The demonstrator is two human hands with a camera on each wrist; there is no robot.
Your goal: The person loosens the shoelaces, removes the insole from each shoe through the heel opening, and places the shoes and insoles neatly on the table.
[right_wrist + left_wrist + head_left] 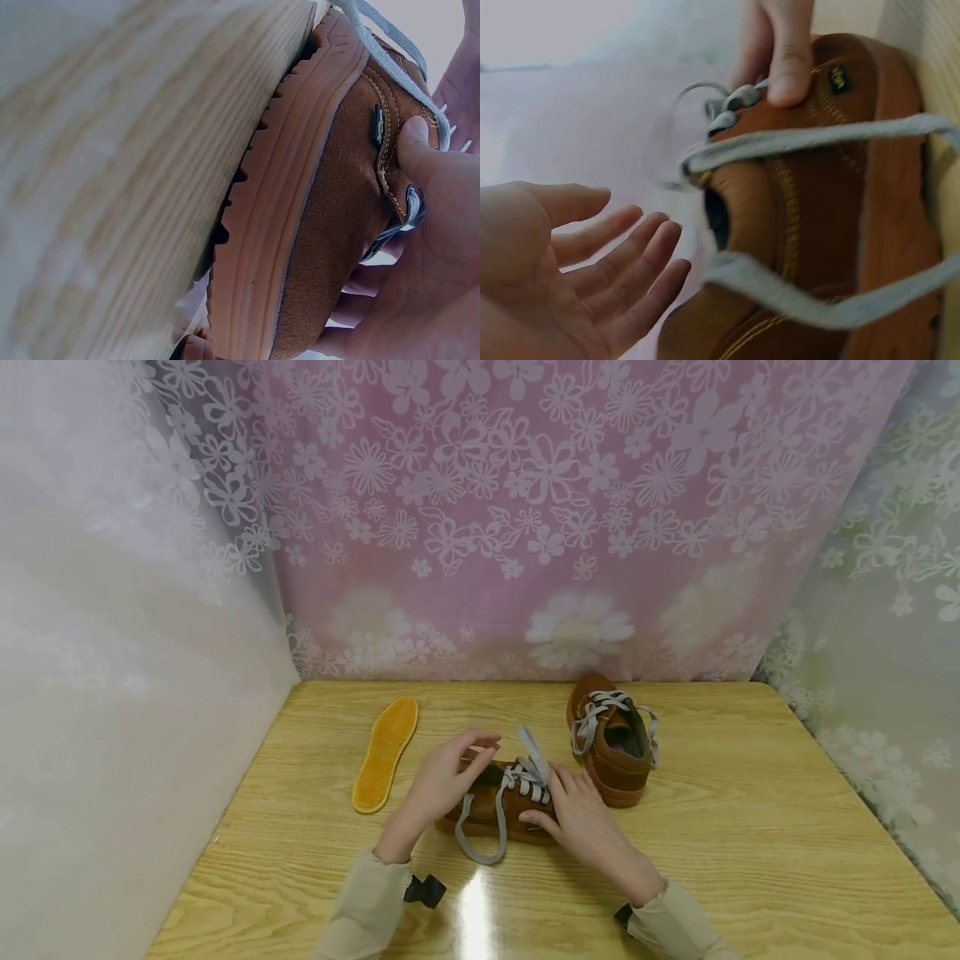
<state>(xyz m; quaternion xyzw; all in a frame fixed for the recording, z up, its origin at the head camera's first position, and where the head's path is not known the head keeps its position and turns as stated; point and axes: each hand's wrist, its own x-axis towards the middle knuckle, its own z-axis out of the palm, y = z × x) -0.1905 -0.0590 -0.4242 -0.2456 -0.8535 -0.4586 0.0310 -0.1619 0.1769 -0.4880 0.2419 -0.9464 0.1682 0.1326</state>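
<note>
A brown lace-up shoe (517,814) lies on the table with its toe to the right. Across its front part, my right hand (581,814) grips it; the right wrist view shows the thumb (417,150) on the near side and the fingers on the far side. My left hand (444,778) hovers beside the shoe's opening, and in the left wrist view its fingers (630,262) are spread with nothing in them. The loose grey lace (840,135) hangs over the shoe's near side. Another grey lace end (532,747) sticks up by the right hand.
A second brown shoe (618,764) with grey laces stands behind and to the right. An orange-yellow insole (384,756) lies flat at the left. The wooden table (757,827) ends at a floral curtain (510,527) at the back.
</note>
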